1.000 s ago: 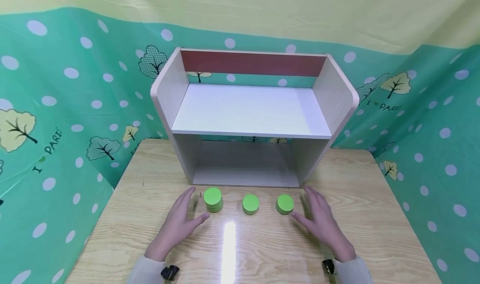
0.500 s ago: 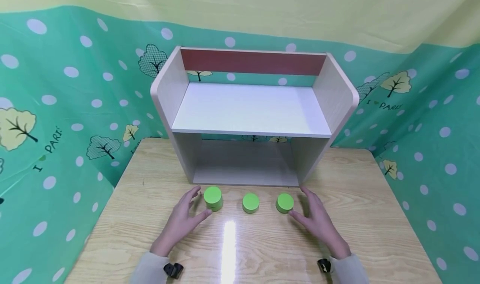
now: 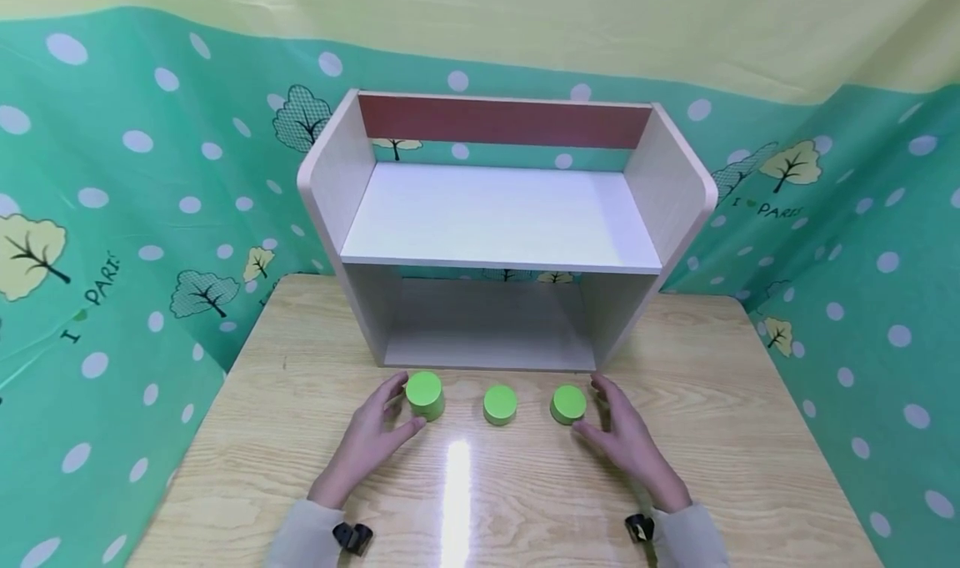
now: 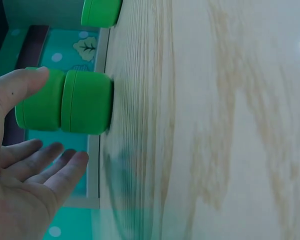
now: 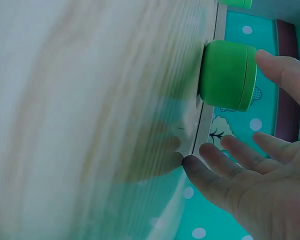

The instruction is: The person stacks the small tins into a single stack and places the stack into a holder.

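Note:
Three spots on the table hold round green lidded containers in a row. The left spot is a stack of two, with an upper container [image 4: 46, 107] and a lower container [image 4: 87, 102]. My left hand [image 3: 371, 434] is spread around that stack's left side, thumb in front and fingers behind; whether the thumb touches is unclear. A single middle container [image 3: 499, 405] stands apart from both hands. Beside the right container [image 3: 567, 405] is my right hand [image 3: 624, 434], its thumb by the lid [image 5: 251, 77] and its fingers extended with a gap below.
A two-tier white shelf [image 3: 495, 218] with a reddish back strip [image 3: 502, 120] stands just behind the containers. Under everything is a wood-grain table [image 3: 525, 501]. A patterned green curtain [image 3: 135, 193] encloses the back and sides.
Both hands have moved inward, the left to the right and the right to the left, closer to the outer containers. The containers have stayed in place.

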A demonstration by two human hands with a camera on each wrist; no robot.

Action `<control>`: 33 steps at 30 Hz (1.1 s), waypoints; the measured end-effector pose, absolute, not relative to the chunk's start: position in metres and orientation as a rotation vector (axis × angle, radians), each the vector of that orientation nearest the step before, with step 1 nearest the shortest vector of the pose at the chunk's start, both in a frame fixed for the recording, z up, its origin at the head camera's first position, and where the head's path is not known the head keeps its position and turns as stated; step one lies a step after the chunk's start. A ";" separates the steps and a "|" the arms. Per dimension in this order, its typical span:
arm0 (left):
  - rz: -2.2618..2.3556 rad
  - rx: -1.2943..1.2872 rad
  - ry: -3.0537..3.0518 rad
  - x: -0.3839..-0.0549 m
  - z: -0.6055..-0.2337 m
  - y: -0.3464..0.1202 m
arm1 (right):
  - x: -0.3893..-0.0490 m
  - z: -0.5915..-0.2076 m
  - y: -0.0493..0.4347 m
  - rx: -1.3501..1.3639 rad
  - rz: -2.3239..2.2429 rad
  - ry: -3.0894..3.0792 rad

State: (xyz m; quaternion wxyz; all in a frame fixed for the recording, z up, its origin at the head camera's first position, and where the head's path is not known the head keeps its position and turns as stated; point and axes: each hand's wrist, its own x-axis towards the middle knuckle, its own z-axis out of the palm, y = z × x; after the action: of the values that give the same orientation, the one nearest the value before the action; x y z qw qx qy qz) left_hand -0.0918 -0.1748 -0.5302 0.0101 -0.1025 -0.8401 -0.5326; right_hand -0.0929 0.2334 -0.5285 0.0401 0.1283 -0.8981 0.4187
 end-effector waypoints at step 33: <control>-1.775 -0.228 -2.606 -0.098 -0.536 -0.163 | -0.101 -0.536 0.225 0.380 1.397 -2.782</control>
State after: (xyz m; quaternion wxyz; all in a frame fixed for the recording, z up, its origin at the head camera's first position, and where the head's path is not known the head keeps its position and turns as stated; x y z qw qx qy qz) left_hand -0.0985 -0.1628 -0.5358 -0.0098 -0.0722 -0.8243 -0.5614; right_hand -0.1010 0.2249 -0.5357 0.0024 0.1213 -0.8870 0.4455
